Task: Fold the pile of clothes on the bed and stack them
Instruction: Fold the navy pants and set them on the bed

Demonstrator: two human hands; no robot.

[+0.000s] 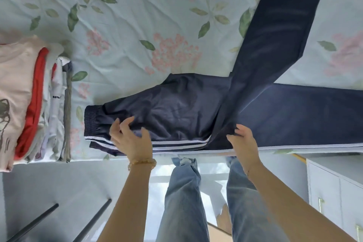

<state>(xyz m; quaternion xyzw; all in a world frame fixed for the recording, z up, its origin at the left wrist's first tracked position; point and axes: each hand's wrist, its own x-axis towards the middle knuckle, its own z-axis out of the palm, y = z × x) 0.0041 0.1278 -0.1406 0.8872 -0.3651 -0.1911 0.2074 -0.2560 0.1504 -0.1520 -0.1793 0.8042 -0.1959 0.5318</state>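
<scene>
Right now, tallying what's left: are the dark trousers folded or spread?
Spread: the trousers lie flat on the bed, one leg angled away.

Home bedroom: bed (137,15) w/ floral sheet, folded clothes stack (29,104).

A pair of dark navy track trousers with white side stripes (176,108) lies flat across the near edge of the floral-sheeted bed, elastic waistband to the left, one leg running right and the other angled up and away. A stack of folded clothes in cream, red, white and grey (33,102) sits at the left, apart from the trousers.
</scene>
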